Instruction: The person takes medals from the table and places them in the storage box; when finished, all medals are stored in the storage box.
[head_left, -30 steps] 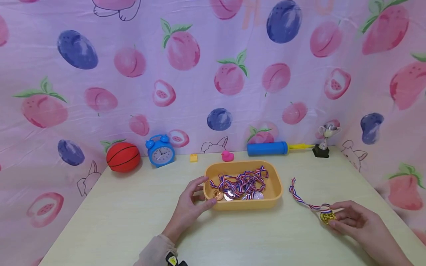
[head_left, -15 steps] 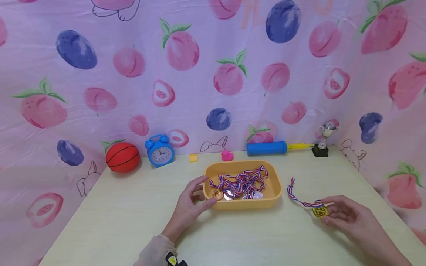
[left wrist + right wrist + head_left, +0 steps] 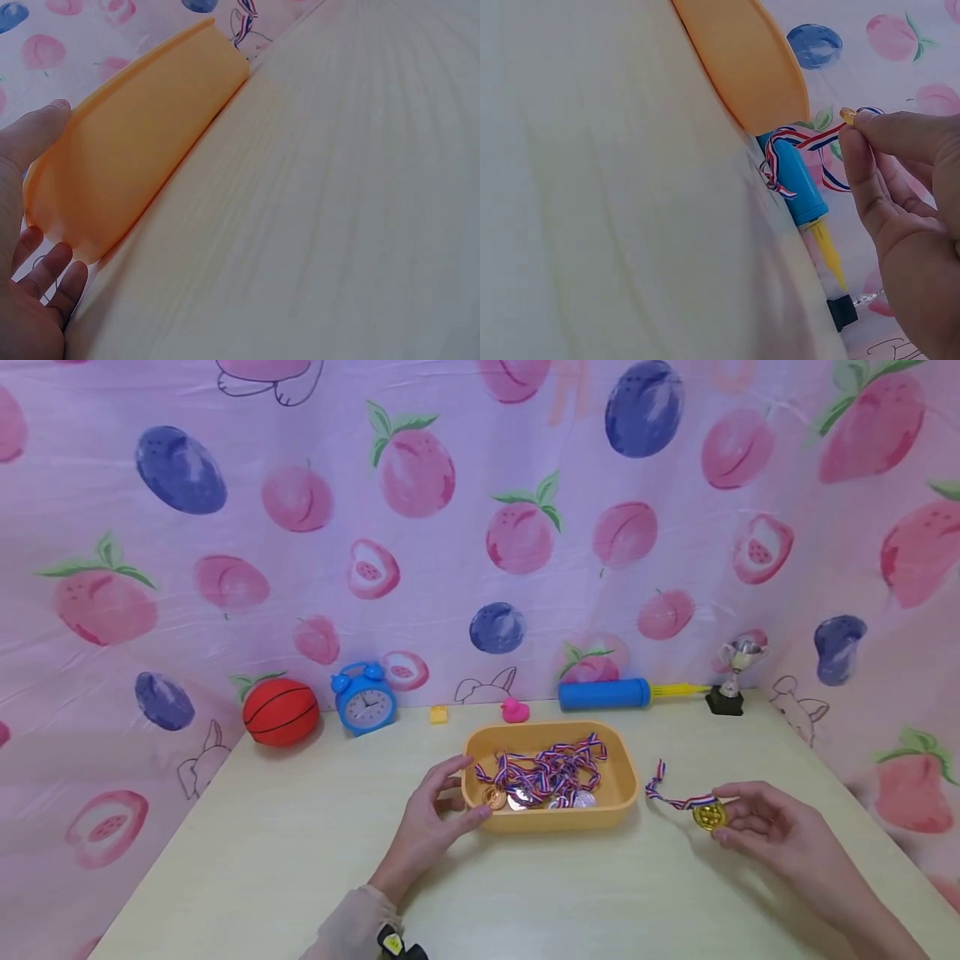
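Pinching a gold medal [image 3: 708, 815] right of the orange tray [image 3: 624, 800], the right hand [image 3: 772, 835] lifts it; the left hand [image 3: 431, 814], fingers relaxed, touches the tray's left end.

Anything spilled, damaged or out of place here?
Nothing damaged or spilled. One gold medal is outside the tray, pinched in the right hand, ribbon trailing on the table.

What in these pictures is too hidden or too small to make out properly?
- Medals in the orange tray: head view, tangled ribbons hide their number; both wrist views show only its outer wall.
- Gold medal: head view, design too small; right wrist view, the right hand covers nearly all.
- Blue clock: head view, time too small.
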`<move>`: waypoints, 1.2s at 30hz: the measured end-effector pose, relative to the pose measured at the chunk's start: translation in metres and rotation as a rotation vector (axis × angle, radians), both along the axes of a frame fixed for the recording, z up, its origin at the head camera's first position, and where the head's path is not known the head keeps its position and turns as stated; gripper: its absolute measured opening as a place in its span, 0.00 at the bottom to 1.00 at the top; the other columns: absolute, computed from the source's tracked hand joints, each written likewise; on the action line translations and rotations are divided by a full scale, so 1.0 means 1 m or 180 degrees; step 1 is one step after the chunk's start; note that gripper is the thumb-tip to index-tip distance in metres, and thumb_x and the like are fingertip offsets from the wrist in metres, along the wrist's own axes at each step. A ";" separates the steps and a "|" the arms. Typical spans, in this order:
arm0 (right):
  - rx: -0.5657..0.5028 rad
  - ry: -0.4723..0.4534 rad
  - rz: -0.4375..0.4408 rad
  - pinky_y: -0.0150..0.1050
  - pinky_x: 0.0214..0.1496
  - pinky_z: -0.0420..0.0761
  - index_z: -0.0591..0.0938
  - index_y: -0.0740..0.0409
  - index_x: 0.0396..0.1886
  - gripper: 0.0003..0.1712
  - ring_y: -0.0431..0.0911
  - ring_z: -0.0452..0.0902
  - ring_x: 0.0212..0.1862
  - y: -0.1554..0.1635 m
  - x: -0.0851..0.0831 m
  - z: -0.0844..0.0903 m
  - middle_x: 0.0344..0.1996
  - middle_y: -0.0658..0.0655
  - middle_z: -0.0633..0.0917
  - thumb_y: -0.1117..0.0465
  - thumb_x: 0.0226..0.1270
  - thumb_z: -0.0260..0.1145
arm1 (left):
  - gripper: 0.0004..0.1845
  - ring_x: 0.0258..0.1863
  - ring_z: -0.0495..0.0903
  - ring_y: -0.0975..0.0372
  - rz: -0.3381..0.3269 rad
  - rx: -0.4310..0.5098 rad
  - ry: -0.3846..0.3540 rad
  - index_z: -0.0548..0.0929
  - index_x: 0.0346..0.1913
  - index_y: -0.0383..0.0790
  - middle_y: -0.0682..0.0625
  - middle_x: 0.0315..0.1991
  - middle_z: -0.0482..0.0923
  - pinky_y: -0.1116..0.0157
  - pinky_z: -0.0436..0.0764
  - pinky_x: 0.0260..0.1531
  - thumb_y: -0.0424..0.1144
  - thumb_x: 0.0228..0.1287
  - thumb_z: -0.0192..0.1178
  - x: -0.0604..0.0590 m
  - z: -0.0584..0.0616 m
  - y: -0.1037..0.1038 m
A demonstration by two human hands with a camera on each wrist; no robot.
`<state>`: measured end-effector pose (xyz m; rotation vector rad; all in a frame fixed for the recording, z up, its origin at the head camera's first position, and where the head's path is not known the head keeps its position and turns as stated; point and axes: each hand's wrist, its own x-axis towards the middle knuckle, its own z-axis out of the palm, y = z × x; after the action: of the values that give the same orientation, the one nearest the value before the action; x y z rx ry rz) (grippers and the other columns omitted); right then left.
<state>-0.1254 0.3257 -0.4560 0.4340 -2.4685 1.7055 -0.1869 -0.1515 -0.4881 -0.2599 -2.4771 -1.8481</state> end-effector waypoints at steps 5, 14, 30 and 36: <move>-0.0092 0.0036 -0.0029 0.35 0.49 0.91 0.80 0.67 0.70 0.31 0.39 0.90 0.46 -0.003 -0.005 0.009 0.46 0.53 0.89 0.76 0.69 0.77 | 0.39 0.65 0.81 0.51 -0.0015 -0.0002 0.0006 0.75 0.81 0.57 0.56 0.78 0.72 0.50 0.83 0.66 0.45 0.71 0.80 -0.001 -0.002 0.000; -0.0083 0.0193 -0.0138 0.35 0.48 0.91 0.80 0.65 0.71 0.31 0.39 0.90 0.45 -0.008 -0.018 0.025 0.45 0.53 0.86 0.74 0.70 0.78 | 0.39 0.65 0.81 0.51 -0.0013 0.0004 -0.0009 0.75 0.81 0.56 0.55 0.79 0.72 0.50 0.83 0.65 0.45 0.70 0.80 0.000 -0.001 0.000; -0.0209 0.0304 -0.0287 0.31 0.48 0.91 0.80 0.58 0.72 0.31 0.40 0.91 0.43 -0.035 -0.046 0.065 0.46 0.51 0.86 0.69 0.73 0.78 | 0.39 0.62 0.82 0.51 0.0003 -0.0016 0.0007 0.76 0.81 0.55 0.54 0.78 0.73 0.51 0.83 0.63 0.45 0.70 0.80 0.000 -0.001 0.000; -0.0557 0.0395 -0.0087 0.32 0.50 0.90 0.79 0.62 0.72 0.30 0.40 0.91 0.44 -0.044 -0.055 0.074 0.47 0.53 0.86 0.74 0.73 0.76 | 0.39 0.62 0.82 0.51 0.0008 -0.0008 -0.0002 0.76 0.81 0.55 0.55 0.78 0.73 0.51 0.83 0.64 0.45 0.70 0.80 0.000 0.000 0.000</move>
<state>-0.1799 0.2819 -0.3817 0.4692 -2.2079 1.8058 -0.1865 -0.1513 -0.4877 -0.2560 -2.4791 -1.8447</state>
